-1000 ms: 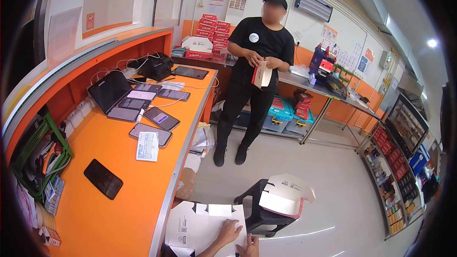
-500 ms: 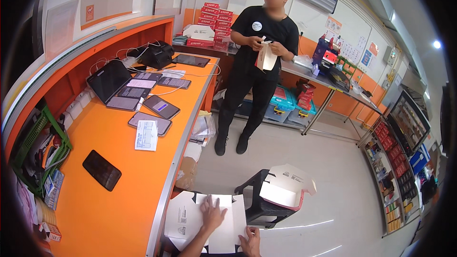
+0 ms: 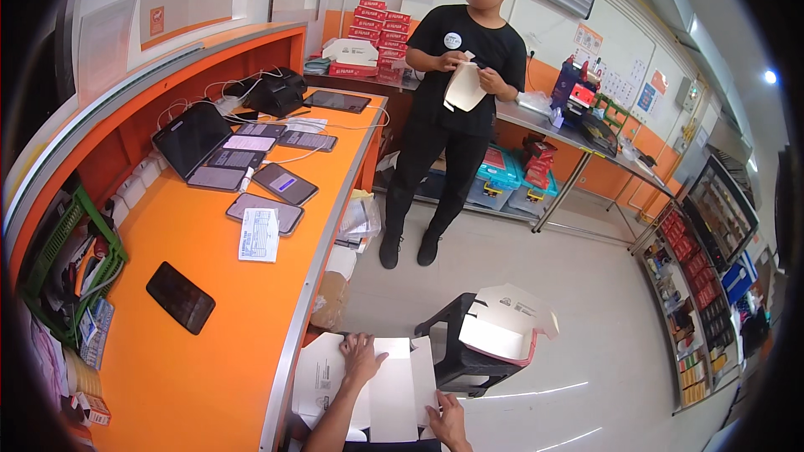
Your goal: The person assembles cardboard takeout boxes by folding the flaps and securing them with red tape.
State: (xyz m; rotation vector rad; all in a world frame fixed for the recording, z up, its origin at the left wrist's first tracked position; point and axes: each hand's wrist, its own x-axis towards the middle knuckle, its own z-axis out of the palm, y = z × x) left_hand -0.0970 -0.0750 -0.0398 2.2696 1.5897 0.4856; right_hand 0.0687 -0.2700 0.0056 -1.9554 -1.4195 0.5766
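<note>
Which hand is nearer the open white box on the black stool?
Right. The right hand sits at the flat cardboard's near edge, just below-left of the open white box; the left hand rests farther left.

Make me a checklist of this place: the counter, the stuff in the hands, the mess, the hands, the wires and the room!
Surface: long orange counter on the person's left.
Job's things: flat white cardboard sheet low in front, under both hands.
Clutter: phones and tablets in a row, a paper slip, a green basket of bits.
Grippers: left hand lies flat on the sheet; right hand holds its lower edge.
Cables: white wires run to the devices at the counter's far end.
Surroundings: open white box on a black stool; a person in black stands holding a paper.
</note>
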